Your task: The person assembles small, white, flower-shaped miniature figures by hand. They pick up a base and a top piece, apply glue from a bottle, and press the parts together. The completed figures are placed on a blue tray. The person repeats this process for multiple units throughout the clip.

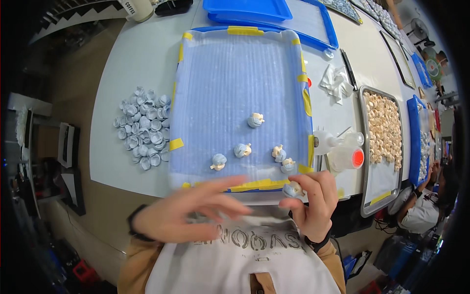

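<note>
My right hand (316, 203) pinches a small blue-and-cream figurine (293, 189) between thumb and fingers, just off the near right corner of the tray. My left hand (193, 208) is blurred, its fingers stretched out and holding nothing, over the tray's near edge. The blue tray (215, 73) is lined with a pale sheet fastened by yellow tape. Several similar figurines stand or lie on it: one near the middle (255, 120), one at the left (218, 161), one between them (242, 150), and a close pair, the upper figurine (279, 153) and lower figurine (288, 165), at the right.
Pale blue cup-shaped shells (144, 128) lie heaped left of the tray. To the right are a crumpled tissue (336, 83), a red-capped clear bottle (348, 158) and a metal tray (364, 196) of cream pieces (383, 127). Blue trays (249, 9) sit behind; a person (421, 210) works far right.
</note>
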Demonstrator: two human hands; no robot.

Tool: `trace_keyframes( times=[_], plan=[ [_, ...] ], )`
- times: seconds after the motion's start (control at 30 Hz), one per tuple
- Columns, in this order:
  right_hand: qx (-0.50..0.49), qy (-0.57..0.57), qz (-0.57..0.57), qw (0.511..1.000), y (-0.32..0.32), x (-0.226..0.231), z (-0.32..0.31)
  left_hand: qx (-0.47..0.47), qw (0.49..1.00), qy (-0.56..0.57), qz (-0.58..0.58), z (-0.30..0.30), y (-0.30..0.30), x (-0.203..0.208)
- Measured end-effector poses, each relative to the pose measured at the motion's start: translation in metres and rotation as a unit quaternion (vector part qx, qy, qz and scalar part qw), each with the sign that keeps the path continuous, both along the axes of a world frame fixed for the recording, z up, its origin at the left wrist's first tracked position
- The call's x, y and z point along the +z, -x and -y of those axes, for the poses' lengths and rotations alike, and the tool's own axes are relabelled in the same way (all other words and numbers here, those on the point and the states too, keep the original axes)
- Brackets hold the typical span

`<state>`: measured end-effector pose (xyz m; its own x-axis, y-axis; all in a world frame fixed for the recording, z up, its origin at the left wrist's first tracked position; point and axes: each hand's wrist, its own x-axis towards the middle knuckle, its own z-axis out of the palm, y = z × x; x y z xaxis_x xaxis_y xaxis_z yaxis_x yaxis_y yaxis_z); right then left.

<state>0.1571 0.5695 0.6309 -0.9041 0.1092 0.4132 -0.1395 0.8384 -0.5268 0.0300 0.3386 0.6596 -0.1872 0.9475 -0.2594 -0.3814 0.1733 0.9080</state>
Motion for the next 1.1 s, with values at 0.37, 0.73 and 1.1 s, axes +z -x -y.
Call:
trace_keyframes(
  times=[0.37,0.73,1.1],
  plan=[
    [-0.011,-0.02,0.053,0.998,0.007,-0.014,0.013,0.371,0.673,0.287,-0.572,0.087,0.002,-0.065],
    [0.047,-0.038,0.058,0.996,0.005,-0.03,0.019,0.153,0.623,0.337,-0.689,0.057,-0.002,-0.041],
    [0.065,-0.007,0.061,0.996,0.008,-0.034,0.017,-0.072,0.633,0.225,-0.737,0.049,0.091,-0.017]
  ],
)
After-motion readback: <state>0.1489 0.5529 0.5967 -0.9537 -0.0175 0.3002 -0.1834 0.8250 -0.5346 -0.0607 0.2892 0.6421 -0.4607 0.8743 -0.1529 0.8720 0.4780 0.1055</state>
